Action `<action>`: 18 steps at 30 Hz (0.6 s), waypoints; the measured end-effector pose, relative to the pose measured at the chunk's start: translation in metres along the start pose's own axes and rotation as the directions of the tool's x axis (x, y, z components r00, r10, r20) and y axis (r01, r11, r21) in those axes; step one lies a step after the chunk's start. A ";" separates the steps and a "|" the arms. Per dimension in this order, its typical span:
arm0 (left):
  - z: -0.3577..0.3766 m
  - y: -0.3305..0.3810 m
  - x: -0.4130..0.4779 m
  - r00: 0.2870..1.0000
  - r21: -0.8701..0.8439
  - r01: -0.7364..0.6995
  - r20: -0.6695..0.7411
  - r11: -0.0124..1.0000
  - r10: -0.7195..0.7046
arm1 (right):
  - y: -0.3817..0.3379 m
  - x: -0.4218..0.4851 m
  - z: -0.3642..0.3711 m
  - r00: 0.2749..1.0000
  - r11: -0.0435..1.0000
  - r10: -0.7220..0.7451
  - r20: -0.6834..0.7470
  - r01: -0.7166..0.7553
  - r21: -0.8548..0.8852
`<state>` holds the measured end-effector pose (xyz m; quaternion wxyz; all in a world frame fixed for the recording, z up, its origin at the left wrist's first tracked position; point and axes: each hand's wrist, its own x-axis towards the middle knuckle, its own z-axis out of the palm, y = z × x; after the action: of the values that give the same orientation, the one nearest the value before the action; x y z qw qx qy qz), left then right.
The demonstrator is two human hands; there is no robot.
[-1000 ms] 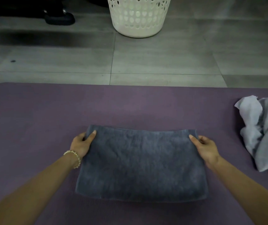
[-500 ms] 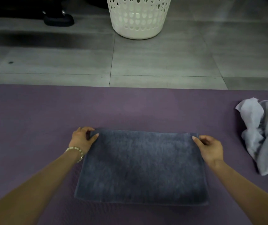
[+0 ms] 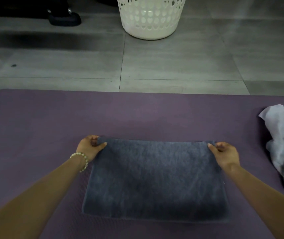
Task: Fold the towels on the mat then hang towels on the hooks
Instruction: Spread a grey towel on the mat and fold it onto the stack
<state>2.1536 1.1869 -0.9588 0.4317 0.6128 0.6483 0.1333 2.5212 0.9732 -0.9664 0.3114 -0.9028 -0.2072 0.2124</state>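
Both hands, my left hand [image 3: 88,147] and right hand [image 3: 226,154], pinch the folded dark grey towel's [image 3: 155,180] far corners on the purple mat [image 3: 34,128].

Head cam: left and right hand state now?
Left hand: pinches the far left corner of the dark grey towel.
Right hand: pinches its far right corner.

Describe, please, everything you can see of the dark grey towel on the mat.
The dark grey towel looks like thick terry cloth. It is folded into a flat rectangle and lies in the middle of the purple mat. The left hand pinches its far left corner, which seems slightly raised, and the right hand pinches its far right corner.
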 end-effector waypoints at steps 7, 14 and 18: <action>-0.007 -0.009 -0.027 0.994 0.160 0.076 0.061 0.984 -0.087 | -0.012 -0.026 -0.019 0.987 0.998 0.047 0.154 -0.041 -0.041; 0.013 -0.034 -0.076 0.991 0.045 -0.042 -0.128 0.998 0.048 | 0.016 -0.079 -0.001 0.998 0.999 0.034 -0.053 -0.035 -0.010; 0.012 -0.032 -0.067 0.985 0.048 -0.069 -0.154 0.996 0.076 | 0.023 -0.071 0.004 0.993 0.999 0.035 -0.112 -0.034 0.015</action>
<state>2.1325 1.1154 -0.9618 0.3615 0.6327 0.6600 0.1825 2.4659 0.9224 -0.9659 0.3246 -0.9147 -0.1724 0.1678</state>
